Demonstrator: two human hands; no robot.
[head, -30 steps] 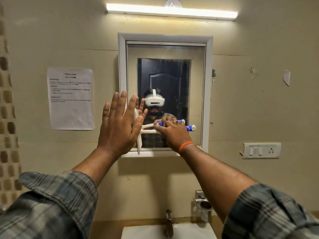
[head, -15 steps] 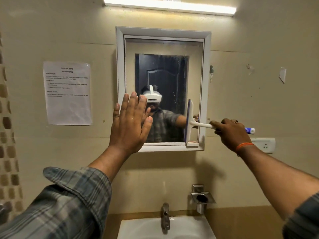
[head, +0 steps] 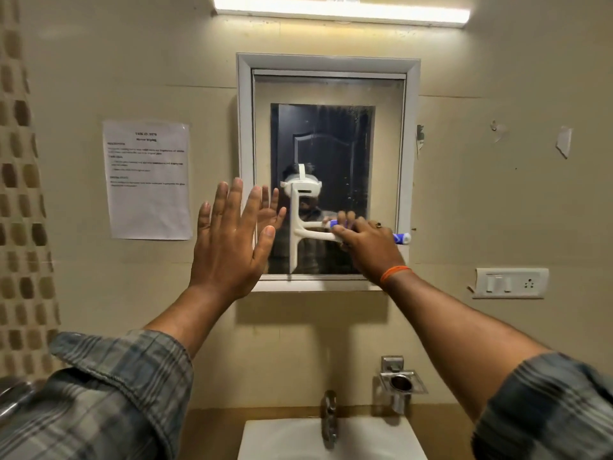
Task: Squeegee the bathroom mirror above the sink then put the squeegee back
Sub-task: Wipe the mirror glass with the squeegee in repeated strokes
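Observation:
A white-framed mirror (head: 328,91) hangs on the beige wall above the sink (head: 285,439). My right hand (head: 371,247) grips the blue-ended handle of a white squeegee (head: 295,230). Its blade stands vertical against the lower middle of the glass, left of that hand. My left hand (head: 232,240) is flat and spread, its fingers over the mirror's left frame edge. Streaks and droplets show on the upper glass. The mirror reflects both hands and a dark door.
A printed sheet (head: 149,179) is taped to the wall left of the mirror. A switch and socket plate (head: 510,283) sits to the right. A tap (head: 329,416) rises over the sink, with a chrome holder (head: 401,385) beside it. A tube light (head: 341,11) runs above.
My right hand has drawn the squeegee leftward from the mirror's right edge to its lower middle. The left hand has stayed spread at the left frame edge.

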